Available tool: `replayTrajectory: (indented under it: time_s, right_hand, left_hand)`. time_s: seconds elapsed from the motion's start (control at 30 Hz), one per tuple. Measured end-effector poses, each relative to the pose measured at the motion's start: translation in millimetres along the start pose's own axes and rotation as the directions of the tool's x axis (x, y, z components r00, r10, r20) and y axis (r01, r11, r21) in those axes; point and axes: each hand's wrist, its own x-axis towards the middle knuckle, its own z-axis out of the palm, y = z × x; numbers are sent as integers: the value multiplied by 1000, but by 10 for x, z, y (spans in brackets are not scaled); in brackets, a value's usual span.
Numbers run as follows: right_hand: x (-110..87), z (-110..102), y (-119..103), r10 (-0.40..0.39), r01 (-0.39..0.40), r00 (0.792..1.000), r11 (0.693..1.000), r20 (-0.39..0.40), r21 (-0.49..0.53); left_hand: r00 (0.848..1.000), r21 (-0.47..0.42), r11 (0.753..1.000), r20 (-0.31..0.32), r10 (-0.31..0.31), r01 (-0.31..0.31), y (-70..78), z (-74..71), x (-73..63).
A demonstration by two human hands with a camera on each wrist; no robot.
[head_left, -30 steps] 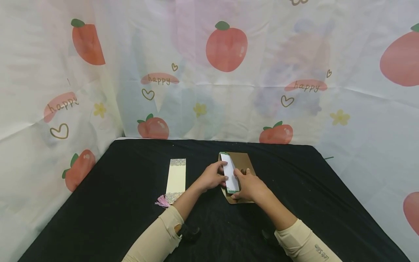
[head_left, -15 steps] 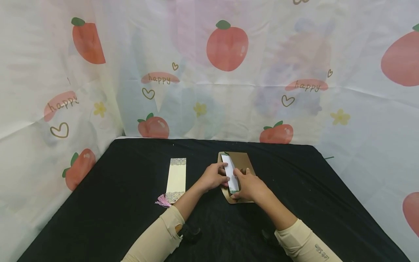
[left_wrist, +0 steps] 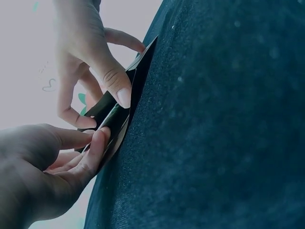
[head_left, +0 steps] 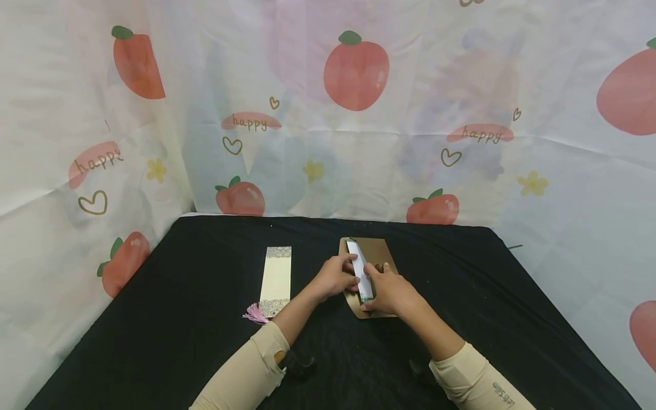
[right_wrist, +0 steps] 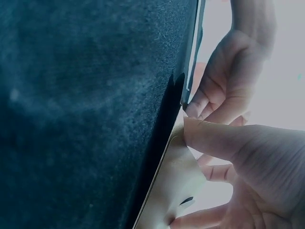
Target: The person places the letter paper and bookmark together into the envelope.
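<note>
My left hand pinches a white card, right hand a brown envelope.
Insertion looks unfinished; tasselled bookmark lies left.

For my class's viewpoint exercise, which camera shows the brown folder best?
The head view, because most of the brown folder shows from above. The left wrist view shows it nearly edge-on; the right wrist view, only a close-up part.

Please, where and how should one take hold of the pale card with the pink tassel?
Best pinch the pale card across its long edges near the far end, probably from above: it is narrow and lies flat on the black cloth. In the head view, the pink tassel and left forearm crowd its near end.
</note>
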Motion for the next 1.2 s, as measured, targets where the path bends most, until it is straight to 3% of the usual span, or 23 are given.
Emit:
replayTrajectory:
  time_s: [0.3, 0.7, 1.2]
  right_hand:
    - [-12, 2, -12, -16, 15, 1000, 1000, 11, 16]
    - [-1, 6, -2, -26, 26, 1000, 1000, 14, 14]
    - [7, 32, -14, -32, 32, 999, 999, 17, 14]
  left_hand:
    - [1000, 64, 998, -8, 28, -27, -35, 38, 14]
    - [999, 40, 999, -2, 32, -32, -25, 72, 21]
    - [999, 150, 988, 6, 43, -44, -24, 83, 10]
